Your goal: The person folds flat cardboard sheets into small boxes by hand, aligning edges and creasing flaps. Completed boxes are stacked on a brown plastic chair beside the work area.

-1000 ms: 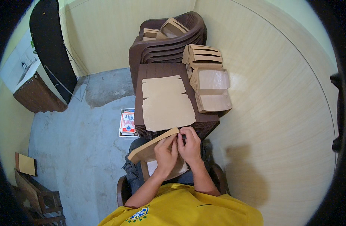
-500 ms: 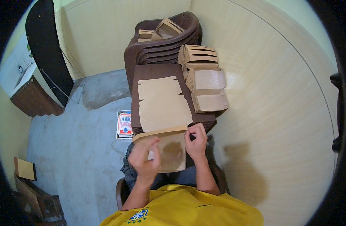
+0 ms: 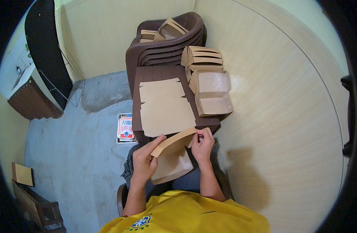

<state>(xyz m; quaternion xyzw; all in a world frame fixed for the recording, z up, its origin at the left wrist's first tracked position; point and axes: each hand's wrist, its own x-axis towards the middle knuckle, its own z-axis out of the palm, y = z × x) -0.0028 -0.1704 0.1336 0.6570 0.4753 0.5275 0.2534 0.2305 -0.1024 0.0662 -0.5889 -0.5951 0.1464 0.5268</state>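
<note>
A partly folded brown cardboard box (image 3: 171,167) rests over my lap, its far edge raised as a bent strip. My left hand (image 3: 144,158) is closed on the strip's left end, thumb on the near side. At the right corner my right hand (image 3: 202,144) pinches the cardboard between thumb and fingers. Just beyond the box, flat cardboard blanks (image 3: 167,116) with slits along their sides lie on the seat of a brown stack of chairs (image 3: 135,116).
To the right of the blanks stand nested open boxes (image 3: 213,103) and more folded boxes (image 3: 204,57). Further boxes (image 3: 171,29) sit at the back of the chairs. A white crate (image 3: 126,128) of packets is on the floor at left. A wooden wall (image 3: 279,116) closes off the right.
My left hand has gone from a blurred motion above the cardboard to gripping its left end. The far strip has lifted and curved, and the box has tilted.
</note>
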